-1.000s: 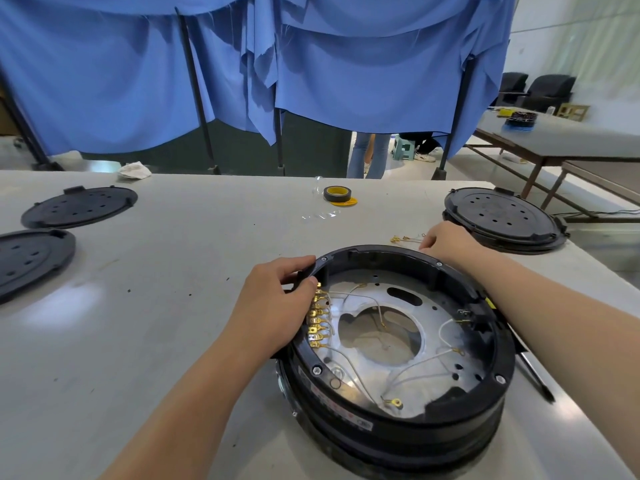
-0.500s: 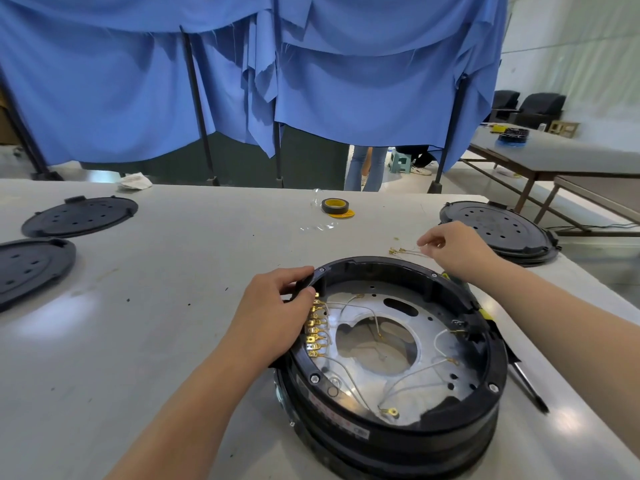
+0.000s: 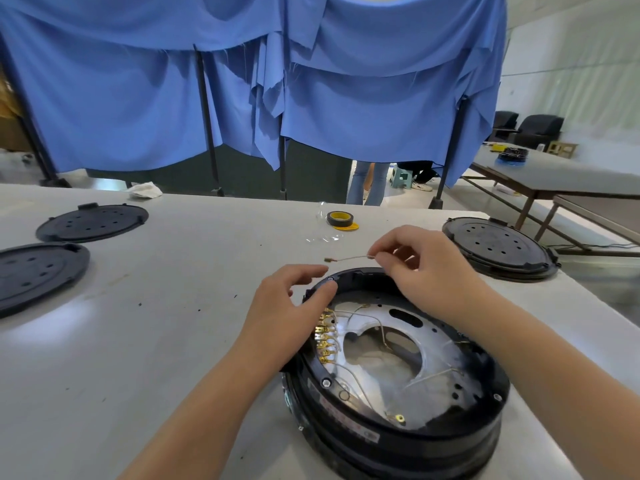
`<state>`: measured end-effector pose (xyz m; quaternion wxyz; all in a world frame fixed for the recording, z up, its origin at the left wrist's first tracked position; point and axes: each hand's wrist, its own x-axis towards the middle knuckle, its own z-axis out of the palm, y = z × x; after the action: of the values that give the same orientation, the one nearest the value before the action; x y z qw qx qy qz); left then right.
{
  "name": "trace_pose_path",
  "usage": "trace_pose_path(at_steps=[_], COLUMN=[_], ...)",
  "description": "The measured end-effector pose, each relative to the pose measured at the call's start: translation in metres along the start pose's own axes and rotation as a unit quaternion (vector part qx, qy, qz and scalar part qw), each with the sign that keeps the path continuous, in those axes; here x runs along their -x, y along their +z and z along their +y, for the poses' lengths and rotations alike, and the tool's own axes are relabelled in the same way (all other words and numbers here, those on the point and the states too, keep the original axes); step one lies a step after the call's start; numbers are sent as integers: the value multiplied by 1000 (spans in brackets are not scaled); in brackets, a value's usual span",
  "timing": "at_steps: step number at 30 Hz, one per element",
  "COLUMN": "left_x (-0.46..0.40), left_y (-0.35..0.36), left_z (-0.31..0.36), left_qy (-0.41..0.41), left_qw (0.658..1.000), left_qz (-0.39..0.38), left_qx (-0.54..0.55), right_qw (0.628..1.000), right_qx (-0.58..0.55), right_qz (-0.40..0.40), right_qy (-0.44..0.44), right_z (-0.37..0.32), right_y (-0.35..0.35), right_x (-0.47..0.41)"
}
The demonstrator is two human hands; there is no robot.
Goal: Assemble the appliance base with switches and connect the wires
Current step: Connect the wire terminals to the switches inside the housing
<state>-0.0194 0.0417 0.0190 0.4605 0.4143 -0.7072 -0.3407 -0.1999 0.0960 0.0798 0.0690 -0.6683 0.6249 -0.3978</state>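
A round black appliance base (image 3: 398, 434) lies open side up on the grey table, showing a silver metal plate (image 3: 433, 341) with thin wires and a row of brass terminals (image 3: 325, 341) along its left inner rim. My left hand (image 3: 280, 317) rests on the base's left rim, fingers loosely spread above the terminals. Above the far rim, my right hand (image 3: 429, 271) pinches a short wire (image 3: 346, 259) between thumb and forefinger. The wire points left and ends in a small brass connector.
Two black perforated lids (image 3: 91, 221) (image 3: 33, 271) lie at the left. A third lid (image 3: 495, 245) sits on the right near the table edge. A roll of dark tape with a yellow core (image 3: 340, 219) and clear plastic scraps lie beyond the base. Blue curtains hang behind.
My right hand lifted a short wire off the table and brought it left over the base's far rim. My left hand loosened its grip on the rim and opened its fingers.
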Motion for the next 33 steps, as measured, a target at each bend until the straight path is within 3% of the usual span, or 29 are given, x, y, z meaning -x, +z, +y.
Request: trace_pose_path(at_steps=[6,15,22,30,33], left_x=[-2,-2,-2,0,2], left_y=[-8,-9,-13,-12,-9], left_z=[7,8,12,13,15], left_qy=[-50,-93,-114,-115,-110], left_qw=[991,987,971,973,975], left_qz=[7,-14,-26,-28,-44], left_qx=[122,134,207,195,188], right_qw=[994,984,986,990,993], right_qx=[22,60,71,59,31], right_qz=[22,90,60,-46,-37], right_qy=[-103,-138,-141,-120,-111], right_z=[-2,2,3,-1,-2], right_y=[23,21,21,28,31], right_x=[17,19,23,26,23])
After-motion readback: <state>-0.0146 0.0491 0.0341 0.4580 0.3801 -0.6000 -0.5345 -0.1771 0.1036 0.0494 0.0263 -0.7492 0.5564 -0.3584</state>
